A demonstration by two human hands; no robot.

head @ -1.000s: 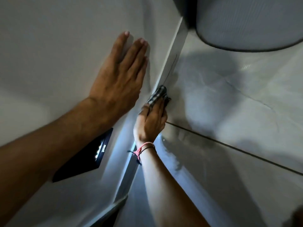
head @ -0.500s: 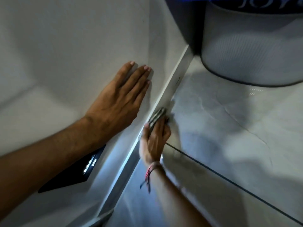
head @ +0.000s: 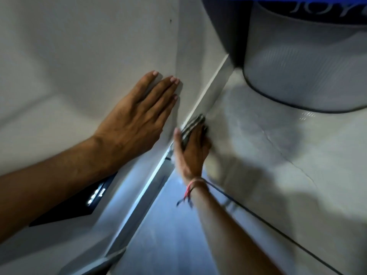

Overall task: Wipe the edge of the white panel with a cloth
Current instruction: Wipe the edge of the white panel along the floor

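Here, right hand (head: 191,149) fingers pinching striped cloth (head: 192,125) against white panel (head: 89,56) edge, left hand (head: 137,118) flat, fingers together.

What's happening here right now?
A person is wiping the edge of the white panel. The right hand presses a folded cloth against that edge, by the tiled floor. The left hand lies flat and open on the panel's face, bracing it. The edge runs on past the cloth toward a grey bin.
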